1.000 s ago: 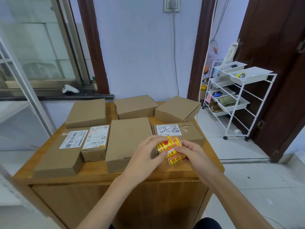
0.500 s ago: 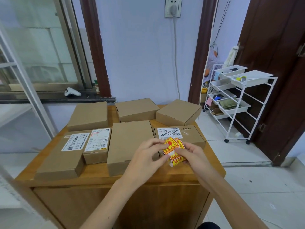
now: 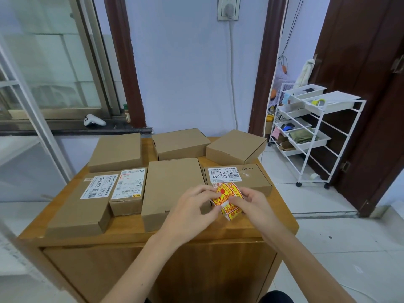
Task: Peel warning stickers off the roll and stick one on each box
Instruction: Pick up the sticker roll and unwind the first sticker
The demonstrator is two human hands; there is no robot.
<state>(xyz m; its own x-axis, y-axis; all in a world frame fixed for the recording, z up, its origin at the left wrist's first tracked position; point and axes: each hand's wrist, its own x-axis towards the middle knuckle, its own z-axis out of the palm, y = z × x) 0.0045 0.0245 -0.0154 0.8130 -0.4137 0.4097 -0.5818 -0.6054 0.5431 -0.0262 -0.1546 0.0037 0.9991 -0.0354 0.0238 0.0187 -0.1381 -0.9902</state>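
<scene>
Several brown cardboard boxes cover a wooden cabinet top [image 3: 282, 224]. Both hands hold a roll of yellow-and-red warning stickers [image 3: 227, 197] over the front right of the cabinet. My left hand [image 3: 192, 206] pinches the roll's left side and my right hand [image 3: 253, 202] grips its right side, with a strip hanging below. Just behind the roll lies a box with a white barcode label [image 3: 251, 178]. A plain box [image 3: 172, 184] sits to the left of my hands. Two labelled boxes, one large [image 3: 87, 204] and one small [image 3: 129, 189], lie further left.
Three plain boxes line the back: left [image 3: 117, 150], middle [image 3: 180, 142], right [image 3: 236, 146]. A white wire cart with trays [image 3: 312, 127] stands on the tiled floor to the right. A white controller [image 3: 93, 121] rests on the window sill at left.
The hands and sticker roll stay over the front right box area; the fingers have shifted slightly on the roll. The view has tilted a little.
</scene>
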